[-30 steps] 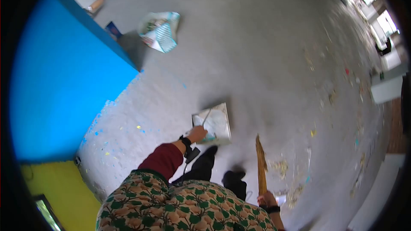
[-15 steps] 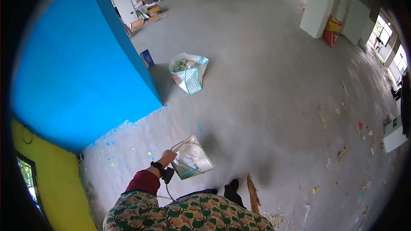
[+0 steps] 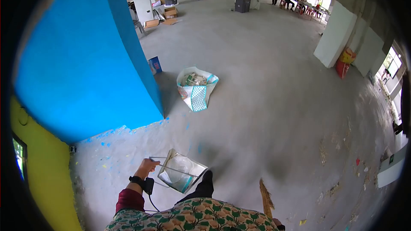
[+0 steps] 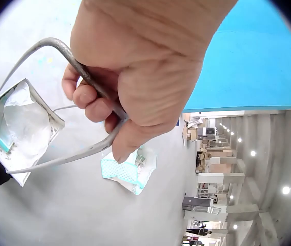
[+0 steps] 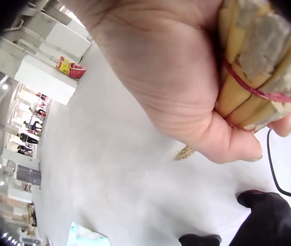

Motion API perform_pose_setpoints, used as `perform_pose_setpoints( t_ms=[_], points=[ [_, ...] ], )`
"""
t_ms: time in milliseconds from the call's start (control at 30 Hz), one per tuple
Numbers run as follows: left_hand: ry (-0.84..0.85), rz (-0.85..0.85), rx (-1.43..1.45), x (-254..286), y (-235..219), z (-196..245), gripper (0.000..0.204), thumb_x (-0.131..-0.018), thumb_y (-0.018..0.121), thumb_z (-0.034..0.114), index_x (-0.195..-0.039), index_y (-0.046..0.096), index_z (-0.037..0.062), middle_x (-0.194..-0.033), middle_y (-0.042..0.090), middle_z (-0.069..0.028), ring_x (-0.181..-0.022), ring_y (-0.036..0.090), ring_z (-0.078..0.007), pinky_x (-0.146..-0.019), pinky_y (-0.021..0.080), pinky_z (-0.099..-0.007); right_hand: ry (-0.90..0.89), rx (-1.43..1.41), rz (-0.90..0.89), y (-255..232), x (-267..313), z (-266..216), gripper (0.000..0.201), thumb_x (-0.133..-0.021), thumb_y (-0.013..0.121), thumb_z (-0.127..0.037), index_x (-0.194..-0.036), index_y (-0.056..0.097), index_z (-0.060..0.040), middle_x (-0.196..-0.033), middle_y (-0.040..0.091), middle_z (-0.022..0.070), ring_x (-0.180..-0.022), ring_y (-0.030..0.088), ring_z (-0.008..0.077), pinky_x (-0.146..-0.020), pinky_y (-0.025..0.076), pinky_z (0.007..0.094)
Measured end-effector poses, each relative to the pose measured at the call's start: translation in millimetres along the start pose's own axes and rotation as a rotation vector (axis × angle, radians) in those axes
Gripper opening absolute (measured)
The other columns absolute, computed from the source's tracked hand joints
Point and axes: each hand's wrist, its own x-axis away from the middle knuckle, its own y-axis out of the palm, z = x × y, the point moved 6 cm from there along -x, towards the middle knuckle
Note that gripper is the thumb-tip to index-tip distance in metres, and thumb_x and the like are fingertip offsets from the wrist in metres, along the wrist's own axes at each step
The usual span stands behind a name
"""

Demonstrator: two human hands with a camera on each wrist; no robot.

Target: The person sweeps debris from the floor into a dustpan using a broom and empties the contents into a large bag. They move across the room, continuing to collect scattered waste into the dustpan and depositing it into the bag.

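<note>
My left hand (image 3: 147,165) grips the bent metal handle (image 4: 91,84) of a boxy dustpan (image 3: 199,170), fingers curled round the bar in the left wrist view. Crumpled clear plastic (image 4: 27,123) and a teal-edged piece lie inside the dustpan, which hangs low beside my foot. In my right hand (image 5: 171,77) is a straw broom (image 5: 261,66), its thick stalks bound with red string. The broom's frayed, tapering end (image 3: 266,196) points forward over the floor in the head view, where the body hides most of the right hand.
A white and teal woven bag (image 3: 199,96) full of rubbish stands ahead on the concrete floor. A blue wall (image 3: 85,60) rises at the left, its corner near the bag. Debris (image 3: 332,188) lies scattered at the right. People sit around tables far back.
The head view has tilted up and shows more of the room. My left hand, with the dustpan, has swung out to the left. The broom stays in the right hand.
</note>
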Motion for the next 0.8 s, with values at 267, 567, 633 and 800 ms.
perform_pose_setpoints(
  t_ms=[267,567,633,800],
  points=[
    [0.065,0.023,-0.184,-65,-4,102,0.027,-0.063,0.062,0.022,-0.052,0.044,0.0051,-0.045,0.040,-0.0006,-0.037,0.035,-0.0097,-0.034,0.028,-0.0251,0.084,0.796,0.253,38,15,-117,0.031,-0.055,0.058,-0.007,-0.084,0.052,0.0039,-0.060,0.056,0.0089,-0.052,0.052,0.0159,-0.049,0.041,0.0283],
    [0.182,0.006,-0.094,-127,-18,244,0.025,-0.066,0.060,0.015,-0.051,0.043,0.0053,-0.045,0.036,0.0013,-0.035,0.030,-0.0068,-0.033,0.022,-0.0219,-0.129,0.838,0.181,136,-1,-244,0.050,-0.054,0.057,-0.005,-0.102,0.043,0.0023,-0.078,0.055,0.0112,-0.066,0.053,0.0201,-0.056,0.042,0.0296],
    [0.240,0.033,-0.107,-146,-21,275,0.024,-0.065,0.061,0.016,-0.052,0.047,0.0017,-0.044,0.041,-0.0015,-0.035,0.035,-0.0085,-0.032,0.025,-0.0216,-0.006,0.717,0.193,139,-21,-271,0.050,-0.051,0.061,-0.004,-0.098,0.045,0.0025,-0.074,0.054,0.0095,-0.065,0.053,0.0202,-0.055,0.043,0.0291],
    [0.229,0.197,-0.259,-193,-29,352,0.024,-0.066,0.062,0.021,-0.057,0.049,0.0026,-0.048,0.044,-0.0014,-0.039,0.039,-0.0086,-0.036,0.033,-0.0222,-0.118,0.802,0.053,175,-61,-376,0.027,-0.044,0.063,0.000,-0.067,0.050,0.0028,-0.053,0.052,0.0083,-0.044,0.051,0.0166,-0.041,0.041,0.0270]
  ],
)
